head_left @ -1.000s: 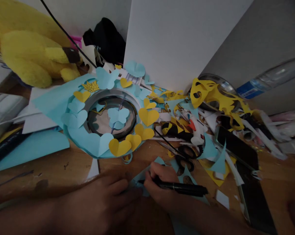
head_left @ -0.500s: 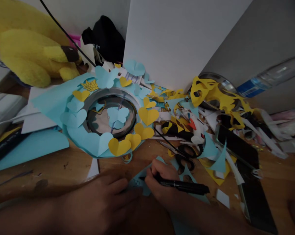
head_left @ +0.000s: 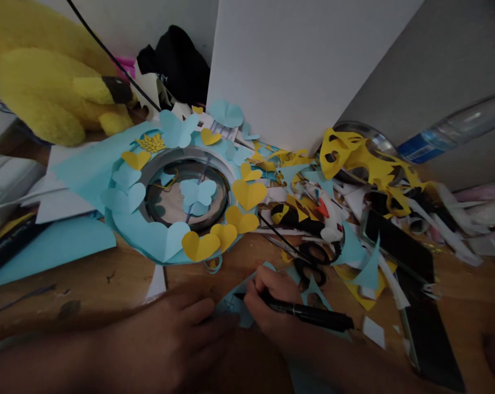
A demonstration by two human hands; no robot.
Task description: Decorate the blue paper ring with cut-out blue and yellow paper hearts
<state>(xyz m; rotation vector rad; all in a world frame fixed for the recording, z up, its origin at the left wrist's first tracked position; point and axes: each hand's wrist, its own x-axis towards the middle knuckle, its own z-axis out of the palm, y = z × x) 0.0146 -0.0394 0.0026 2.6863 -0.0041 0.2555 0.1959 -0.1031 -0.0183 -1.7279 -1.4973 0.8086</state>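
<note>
My right hand [head_left: 274, 303] grips a black marker pen [head_left: 313, 313] between thumb and fingers. The pen's tip touches a light blue piece of paper [head_left: 245, 314] on the table, which bears some dark drawn lines. My left hand [head_left: 185, 323] lies at the left edge of that paper, fingers stretched out and resting on it; its underside is hidden. Just beyond both hands sits a ring [head_left: 136, 238] covered in blue and yellow paper hearts, with a blue paper butterfly [head_left: 198, 196] inside its opening.
Black-handled scissors [head_left: 312, 262] lie beyond my right hand. Paper scraps, a white glue gun [head_left: 332, 221] and a dark phone [head_left: 399, 246] crowd the right side. Yellow cut-out paper [head_left: 345, 148] leans near a plastic bottle [head_left: 448, 128]. A yellow plush toy [head_left: 38, 93] sits back left.
The pen has shifted very slightly in my right hand's grip, its tip moving up a little on the blue paper. My left hand stays in place.
</note>
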